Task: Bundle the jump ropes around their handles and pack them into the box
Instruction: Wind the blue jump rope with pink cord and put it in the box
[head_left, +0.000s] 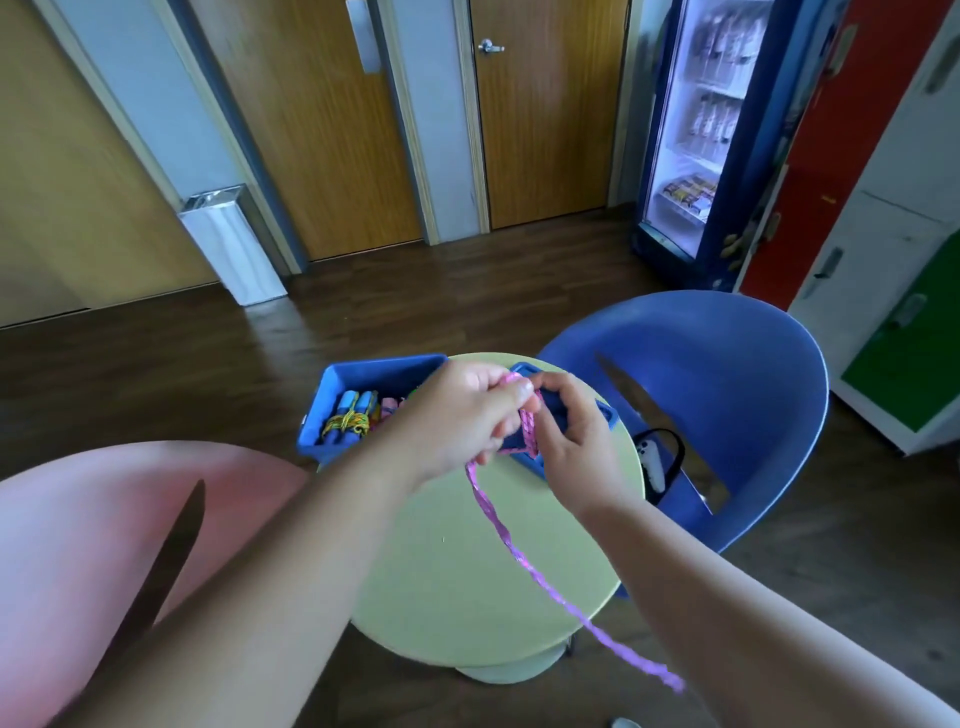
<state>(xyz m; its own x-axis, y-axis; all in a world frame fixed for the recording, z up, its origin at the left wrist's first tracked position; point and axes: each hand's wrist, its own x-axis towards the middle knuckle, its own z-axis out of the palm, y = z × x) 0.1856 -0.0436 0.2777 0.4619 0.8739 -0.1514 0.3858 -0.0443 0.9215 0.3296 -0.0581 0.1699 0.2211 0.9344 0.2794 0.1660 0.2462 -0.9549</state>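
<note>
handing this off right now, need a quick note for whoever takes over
Left hand: pinches the pink jump rope at the top of its loops.
Right hand: grips the same bundle lower down. Both hands are over the blue box on the round green table.
Done: a blue-handled bundle tied in yellow rope lies in the box, with pink handles beside it.
Left: the pink rope's long tail trails loose. Finish winding it, then pack it.
</note>
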